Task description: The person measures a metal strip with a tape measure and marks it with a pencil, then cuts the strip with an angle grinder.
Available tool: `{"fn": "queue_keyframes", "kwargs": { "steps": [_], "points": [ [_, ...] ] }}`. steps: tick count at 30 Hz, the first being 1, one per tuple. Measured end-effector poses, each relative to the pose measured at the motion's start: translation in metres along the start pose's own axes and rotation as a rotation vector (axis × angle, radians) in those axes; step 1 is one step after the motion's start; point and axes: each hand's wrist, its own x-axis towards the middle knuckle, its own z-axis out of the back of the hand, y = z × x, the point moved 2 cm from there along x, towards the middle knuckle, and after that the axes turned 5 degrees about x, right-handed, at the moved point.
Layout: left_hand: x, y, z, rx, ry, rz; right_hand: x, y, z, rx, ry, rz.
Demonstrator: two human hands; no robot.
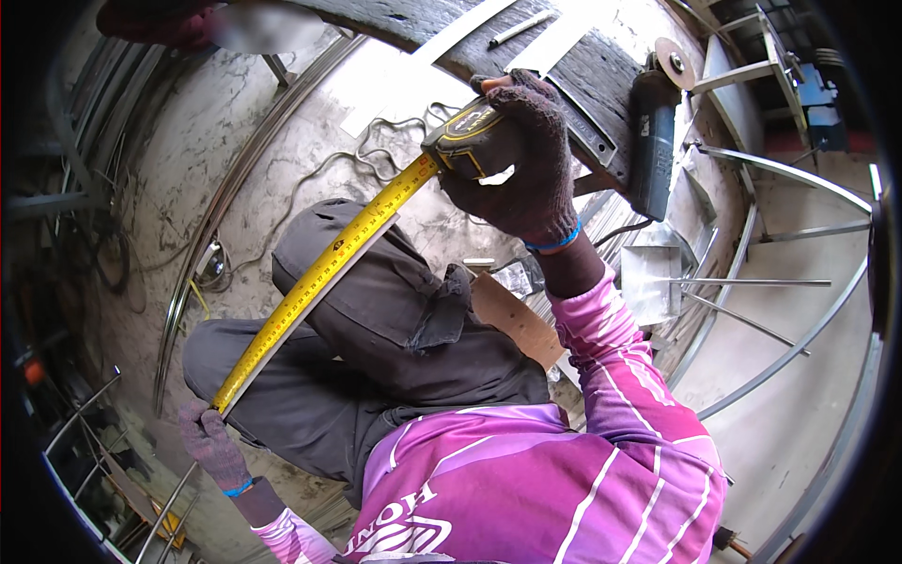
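Note:
My right hand [526, 160], in a dark knit glove, is wrapped round the black and yellow case of a tape measure [474, 141]. From the case the yellow blade [324, 263] runs out over my bent knees, down to the left. My left hand [216, 446], gloved too, pinches the blade's far end. A narrow pale strip [352, 256] lies along the blade's lower edge and reaches toward my left fingers; its far end there is hidden.
At the top stands a dark wooden bench [592, 70] with a metal square [584, 127] and a marker [521, 28]. An angle grinder [653, 141] rests at its right end. Long metal bars [211, 221] lie on the left; a curved metal frame [817, 273] stands right. A person's maroon sleeve [160, 23] shows upper left.

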Motion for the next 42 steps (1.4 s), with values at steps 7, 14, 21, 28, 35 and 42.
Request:
{"fn": "queue_keyframes", "kwargs": {
  "steps": [7, 14, 21, 28, 35, 42],
  "points": [
    [0.002, -0.011, -0.002, 0.033, -0.042, -0.048, -0.002, -0.003, 0.0, 0.032, 0.007, -0.001],
    [0.035, -0.063, 0.048, 0.227, -0.102, -0.228, 0.012, 0.022, -0.012, 0.07, -0.033, -0.036],
    [0.04, -0.17, -0.021, -0.252, -0.108, -0.477, 0.018, 0.113, -0.078, 0.166, 0.094, 0.007],
    [0.045, -0.158, -0.059, 0.253, 0.196, -0.505, -0.001, 0.127, -0.088, 0.179, 0.104, -0.056],
    [0.025, -0.032, 0.021, 0.026, -0.261, -0.376, -0.019, 0.109, -0.055, 0.392, -0.003, -0.344],
    [-0.069, 0.235, -0.057, 0.68, 0.116, 0.345, -0.043, 0.114, -0.093, 0.104, 0.082, -0.256]
  ]
}}
